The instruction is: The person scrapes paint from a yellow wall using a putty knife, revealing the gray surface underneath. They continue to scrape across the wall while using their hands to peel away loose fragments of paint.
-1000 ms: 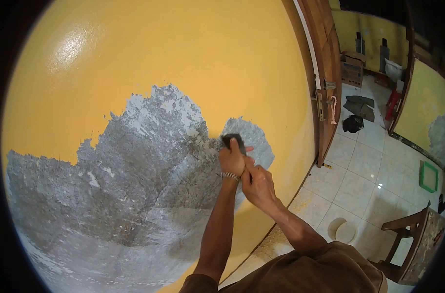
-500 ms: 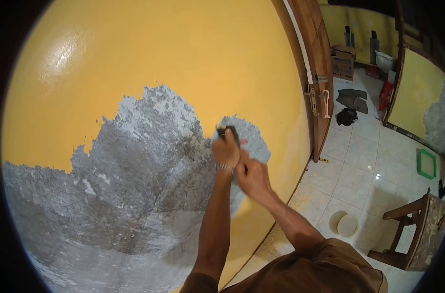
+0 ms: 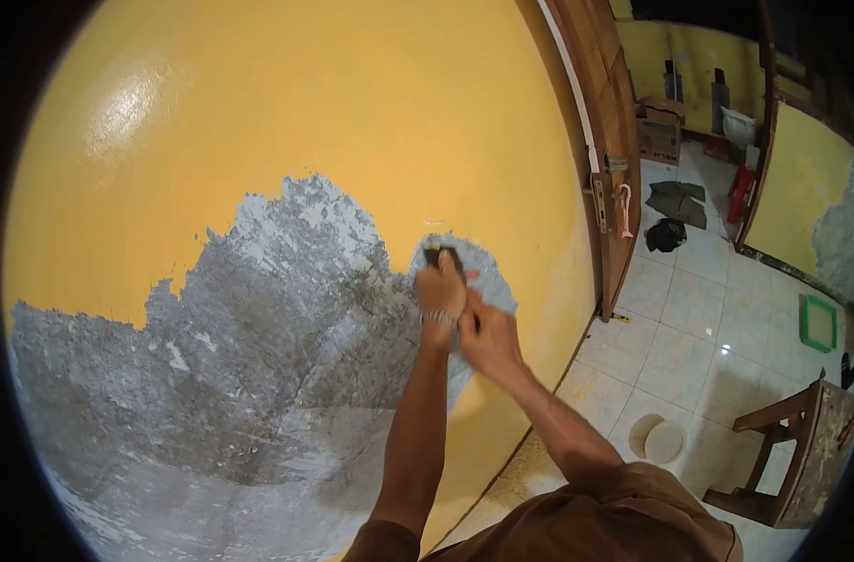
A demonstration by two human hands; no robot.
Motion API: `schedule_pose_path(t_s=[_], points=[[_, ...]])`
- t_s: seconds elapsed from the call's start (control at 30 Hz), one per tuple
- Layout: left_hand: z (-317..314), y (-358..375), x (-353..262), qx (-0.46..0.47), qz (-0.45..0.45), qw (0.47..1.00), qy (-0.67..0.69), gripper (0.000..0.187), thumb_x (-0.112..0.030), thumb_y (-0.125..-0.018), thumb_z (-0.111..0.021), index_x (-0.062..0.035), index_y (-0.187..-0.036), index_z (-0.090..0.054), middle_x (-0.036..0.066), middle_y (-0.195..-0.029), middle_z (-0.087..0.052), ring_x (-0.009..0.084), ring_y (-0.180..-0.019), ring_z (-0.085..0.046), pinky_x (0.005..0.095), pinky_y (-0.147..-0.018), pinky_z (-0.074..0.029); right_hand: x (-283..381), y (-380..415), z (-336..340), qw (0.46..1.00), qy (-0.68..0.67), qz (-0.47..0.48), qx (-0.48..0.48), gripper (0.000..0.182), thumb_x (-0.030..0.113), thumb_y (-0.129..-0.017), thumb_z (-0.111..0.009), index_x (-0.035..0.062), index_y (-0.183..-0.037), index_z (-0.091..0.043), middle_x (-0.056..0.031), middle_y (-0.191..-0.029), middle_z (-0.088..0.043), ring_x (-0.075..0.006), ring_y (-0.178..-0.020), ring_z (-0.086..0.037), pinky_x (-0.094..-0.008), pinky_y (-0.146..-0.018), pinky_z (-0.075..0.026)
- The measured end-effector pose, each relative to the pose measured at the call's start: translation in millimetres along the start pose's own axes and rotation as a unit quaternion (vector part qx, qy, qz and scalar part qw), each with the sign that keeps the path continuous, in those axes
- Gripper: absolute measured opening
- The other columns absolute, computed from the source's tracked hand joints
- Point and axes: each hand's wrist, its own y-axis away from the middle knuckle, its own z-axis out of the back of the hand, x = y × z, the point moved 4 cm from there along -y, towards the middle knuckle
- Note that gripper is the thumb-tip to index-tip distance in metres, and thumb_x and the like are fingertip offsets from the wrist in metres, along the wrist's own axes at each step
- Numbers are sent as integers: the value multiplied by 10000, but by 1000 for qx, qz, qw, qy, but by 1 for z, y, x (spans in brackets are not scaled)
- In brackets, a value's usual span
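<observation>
My left hand [image 3: 441,288], with a metal-banded watch [image 3: 437,317] at its wrist, is closed around a scraper near its dark blade [image 3: 444,255]. Just below it, my right hand [image 3: 491,332] is also closed, apparently round the scraper's handle, which the fingers mostly hide. The blade lies at the upper part of a small grey bare patch [image 3: 488,267] in the yellow painted wall [image 3: 371,103]. A pale scratch mark [image 3: 434,223] shows in the paint just above that patch. A larger stripped grey area [image 3: 258,365] spreads to the left.
Right of the wall stands an open wooden door [image 3: 618,122]. On the tiled floor are a pale round tub [image 3: 664,440], a worn wooden stool [image 3: 811,459], a green-rimmed tray [image 3: 818,323] and a black bag [image 3: 666,235]. Paint flakes [image 3: 530,464] lie along the wall's foot.
Both hands and the scraper have shifted slightly up the wall, nearer the small patch's top edge. A pale mark now shows above it. The camera view has tilted a little.
</observation>
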Motion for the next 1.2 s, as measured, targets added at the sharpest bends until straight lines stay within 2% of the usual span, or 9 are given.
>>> schedule_pose_path(t_s=[0.07,0.13,0.27,0.43,0.63,0.93,1.03,1.1,1.2], points=[[17,28,27,-18,4,999,29,443,-308,-1006,-407,60,-830,-581,199,-746,-701,234,-452,-625,342,-404,-490,-6,27,-9,1000,25,13,4,323,124,-893,-509,-1,-1177,-598,-273,-733,-627,-423,-707,-646,-509,-597,-490],[25,30,30,-35,8,998,56,442,-307,-1008,-402,63,-847,-585,199,-757,-703,231,-449,-620,338,-405,-489,3,43,-13,996,11,92,-16,328,104,-884,-531,6,-1192,-589,-280,-759,-626,-444,-694,-629,-517,-584,-483],[19,20,7,-24,-7,998,59,444,-307,-1012,-390,66,-889,-598,193,-758,-704,213,-442,-608,328,-392,-477,10,15,-8,997,21,67,-42,343,45,-849,-578,-30,-1183,-601,-245,-644,-573,-410,-604,-599,-481,-541,-470],[34,40,29,-14,-19,992,120,417,-284,-1013,-399,63,-900,-600,191,-754,-701,203,-445,-604,326,-388,-467,19,35,-8,994,64,89,-16,358,54,-847,-594,-2,-1201,-599,-228,-651,-577,-406,-595,-592,-479,-526,-467],[28,35,16,-24,27,990,133,425,-292,-1017,-395,68,-926,-602,187,-752,-696,202,-423,-583,322,-393,-460,21,35,-12,996,73,48,-23,375,65,-861,-582,20,-1232,-596,-230,-682,-583,-400,-599,-593,-474,-531,-466],[21,25,9,-13,14,994,112,416,-288,-1007,-408,72,-930,-600,187,-740,-691,203,-421,-582,334,-381,-455,15,25,-10,997,39,52,-28,347,128,-887,-519,47,-1217,-591,-264,-714,-606,-459,-619,-597,-549,-589,-483],[26,23,10,-22,-25,991,128,415,-292,-1004,-428,78,-911,-594,187,-731,-688,208,-418,-583,346,-384,-463,14,26,-17,996,59,65,-18,326,92,-888,-524,18,-1196,-603,-256,-679,-605,-429,-629,-612,-479,-579,-485],[18,5,-9,1,-13,997,74,415,-288,-1002,-435,82,-888,-584,190,-724,-688,212,-431,-596,348,-386,-472,19,3,-11,999,35,16,-20,352,159,-893,-499,53,-1214,-600,-285,-692,-606,-479,-662,-603,-546,-616,-486],[13,4,-7,-8,-5,998,54,419,-291,-1001,-427,73,-864,-583,200,-720,-692,231,-445,-613,352,-391,-480,23,3,-1,1000,11,3,-7,350,163,-894,-486,54,-1211,-585,-290,-705,-606,-481,-685,-607,-553,-622,-485]])
